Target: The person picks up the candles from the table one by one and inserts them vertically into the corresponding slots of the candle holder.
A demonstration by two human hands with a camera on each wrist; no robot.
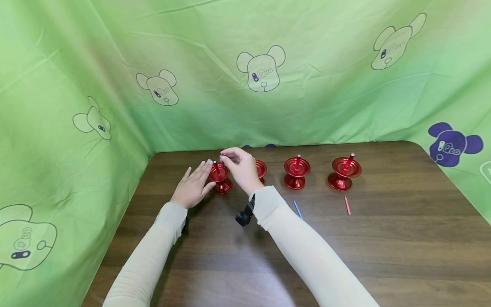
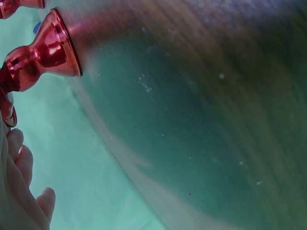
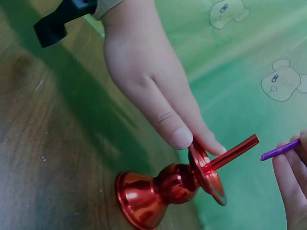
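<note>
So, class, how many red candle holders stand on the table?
4, in a row: leftmost holder by the left hand, second behind the right hand, third, fourth.

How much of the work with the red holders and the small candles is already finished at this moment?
All four red holders show a red candle upright. In hand: the left hand steadies the leftmost holder by its dish while the right hand pinches a purple candle just beside its red candle. Left: a blue candle and a red one lie on the table.
</note>
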